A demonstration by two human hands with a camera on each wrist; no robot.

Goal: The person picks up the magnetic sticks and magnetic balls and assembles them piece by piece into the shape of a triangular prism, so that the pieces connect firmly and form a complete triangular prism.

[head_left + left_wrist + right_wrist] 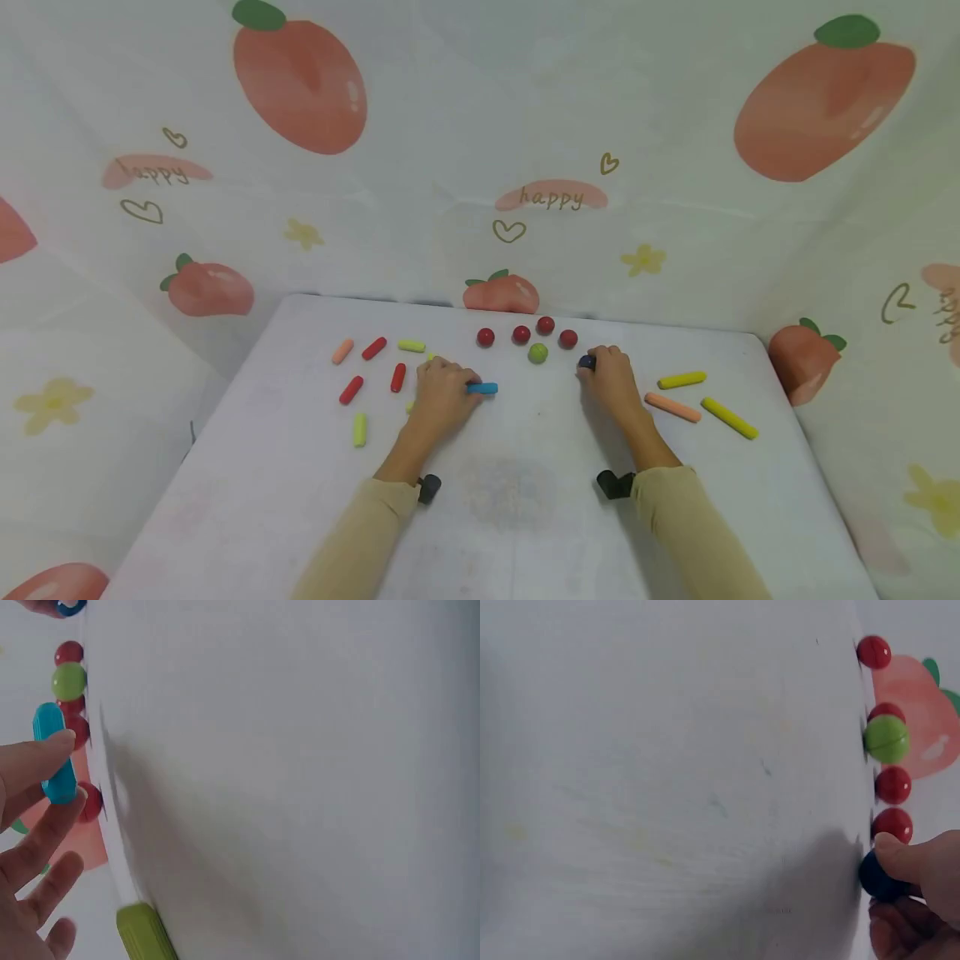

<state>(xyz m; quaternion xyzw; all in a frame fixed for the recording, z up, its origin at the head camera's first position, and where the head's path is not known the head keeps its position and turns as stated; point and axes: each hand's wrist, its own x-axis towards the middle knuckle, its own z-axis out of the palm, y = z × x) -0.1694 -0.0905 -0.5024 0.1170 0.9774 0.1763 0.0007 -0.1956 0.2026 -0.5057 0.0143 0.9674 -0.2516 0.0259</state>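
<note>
Between thumb and fingertips, my left hand [444,398] pinches a short blue stick [51,720] that looks like a piece of chalk; in the left wrist view it is held above the table. My right hand [617,385] pinches a dark blue ball [880,876] close to the tabletop, to the right of the other balls. Several red balls [521,335] and one green ball [537,353] lie at the back between the two hands. A yellow-green stick [144,931] lies below the left hand in the left wrist view.
Short red sticks [351,390], a peach stick [342,351] and yellow-green sticks [360,430] are scattered at the left of the white table [510,533]. Longer yellow sticks [729,418] and a peach stick [672,407] lie right. A printed cloth [420,217] rises behind.
</note>
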